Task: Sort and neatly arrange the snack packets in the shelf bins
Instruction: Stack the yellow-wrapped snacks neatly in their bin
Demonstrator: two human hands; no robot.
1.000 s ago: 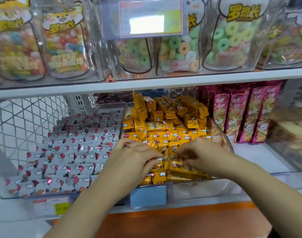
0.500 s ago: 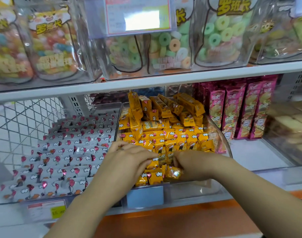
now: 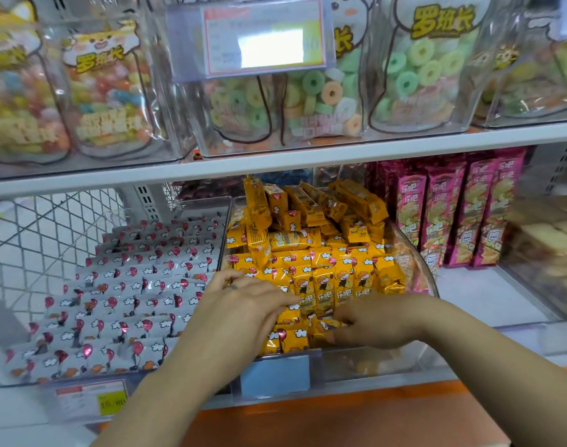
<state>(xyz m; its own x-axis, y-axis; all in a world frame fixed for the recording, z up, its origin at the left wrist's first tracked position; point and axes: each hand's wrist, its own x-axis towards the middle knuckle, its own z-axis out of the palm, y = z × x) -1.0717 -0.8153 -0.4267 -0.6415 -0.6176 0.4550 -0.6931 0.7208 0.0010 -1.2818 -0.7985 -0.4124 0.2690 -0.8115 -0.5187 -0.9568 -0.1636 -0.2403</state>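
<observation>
Packets in white wrappers (image 3: 130, 301) are lying in tidy rows at the lower left of the frame. Your left hand (image 3: 243, 304) is resting flat on the yellow packets (image 3: 324, 275) in the clear bin (image 3: 388, 366) at centre, fingers straight and pressed together. Just right of it, your right hand (image 3: 372, 324) is curling its fingers (image 3: 335, 321) round yellow packets in the front row. Pink packets (image 3: 453, 221) are standing upright at the right.

We saw the yellow packets (image 3: 308, 221) heaped at the back nearly up to the upper shelf (image 3: 308, 164), leaving scant room above. Right of the clear bin wall (image 3: 421, 269), bare shelf floor (image 3: 475, 298) lay open in front of the pink boxes (image 3: 453, 214).
</observation>
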